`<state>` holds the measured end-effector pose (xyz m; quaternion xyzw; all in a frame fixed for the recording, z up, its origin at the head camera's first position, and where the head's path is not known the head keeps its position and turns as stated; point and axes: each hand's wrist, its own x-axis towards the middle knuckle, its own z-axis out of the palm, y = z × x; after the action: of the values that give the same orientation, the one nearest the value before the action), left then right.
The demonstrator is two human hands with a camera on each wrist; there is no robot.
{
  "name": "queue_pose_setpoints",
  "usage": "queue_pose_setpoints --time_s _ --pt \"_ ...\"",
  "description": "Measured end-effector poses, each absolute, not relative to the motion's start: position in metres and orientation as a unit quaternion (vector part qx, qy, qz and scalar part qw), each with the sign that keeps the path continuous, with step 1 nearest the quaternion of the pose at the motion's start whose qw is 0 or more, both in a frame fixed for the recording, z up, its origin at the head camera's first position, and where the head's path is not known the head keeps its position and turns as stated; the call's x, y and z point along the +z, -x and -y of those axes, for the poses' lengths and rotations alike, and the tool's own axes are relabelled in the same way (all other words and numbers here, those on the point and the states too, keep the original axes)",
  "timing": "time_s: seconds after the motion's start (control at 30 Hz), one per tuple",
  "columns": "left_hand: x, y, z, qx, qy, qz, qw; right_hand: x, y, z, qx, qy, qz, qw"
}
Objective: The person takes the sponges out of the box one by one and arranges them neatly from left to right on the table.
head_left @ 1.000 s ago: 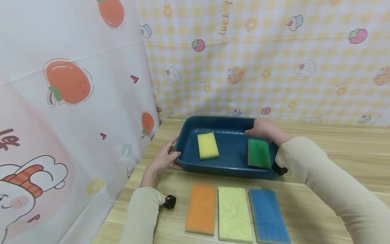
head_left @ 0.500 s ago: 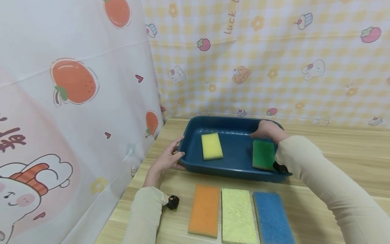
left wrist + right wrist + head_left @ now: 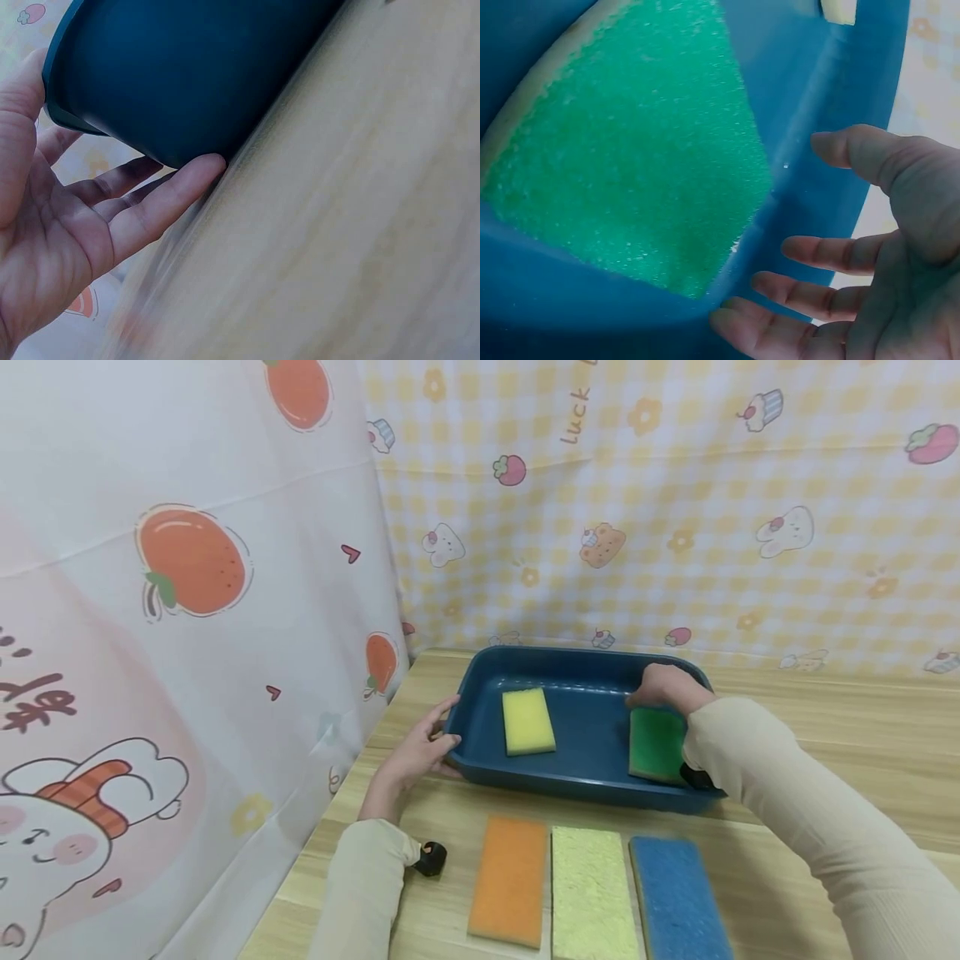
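Make the blue tray a clock, with twelve o'clock at its far wall. The green sponge lies inside at four o'clock, and the small yellow sponge lies inside at nine. The left hand is outside at nine o'clock, fingers spread against the end wall, with the thumb up by the rim. The right hand is at two o'clock, by the green sponge's far edge; its fingers are loose and apart and hold nothing. I can't tell if they touch the tray. The green sponge looks like the one being set in place. To do that well, press the left hand gently so the tray can't slide, and lift the right hand straight up so it doesn't drag the sponge. Watch the black wrist piece too, as it is very near the sponge and could bump it. On the table in front are the orange sponge at seven o'clock, the pale yellow sponge at six and the blue sponge at five. I see no name on the sponges or tray. The back cloth, up at twelve o'clock, says "luck", then a cut-off letter. The side cloth, at nine, has writing too, but I can't read it.
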<state>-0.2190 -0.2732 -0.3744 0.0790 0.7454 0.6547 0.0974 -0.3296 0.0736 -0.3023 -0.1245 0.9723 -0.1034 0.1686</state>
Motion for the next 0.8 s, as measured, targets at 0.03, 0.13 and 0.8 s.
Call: queue_pose_setpoints --time_s 0.03,0.13,0.8 --pt "-0.375 0.219 0.273 0.654 -0.078 -0.746 0.098 -0.303 0.330 -0.074 -0.101 0.122 -0.972 0.174" --pt "-0.375 0.220 0.273 0.654 -0.075 -0.746 0.099 -0.307 0.331 -0.076 -0.089 0.116 -0.970 0.194" --pt "-0.378 0.222 0.274 0.661 -0.075 -0.739 0.102 -0.324 0.335 -0.074 -0.074 0.103 -0.958 0.258"
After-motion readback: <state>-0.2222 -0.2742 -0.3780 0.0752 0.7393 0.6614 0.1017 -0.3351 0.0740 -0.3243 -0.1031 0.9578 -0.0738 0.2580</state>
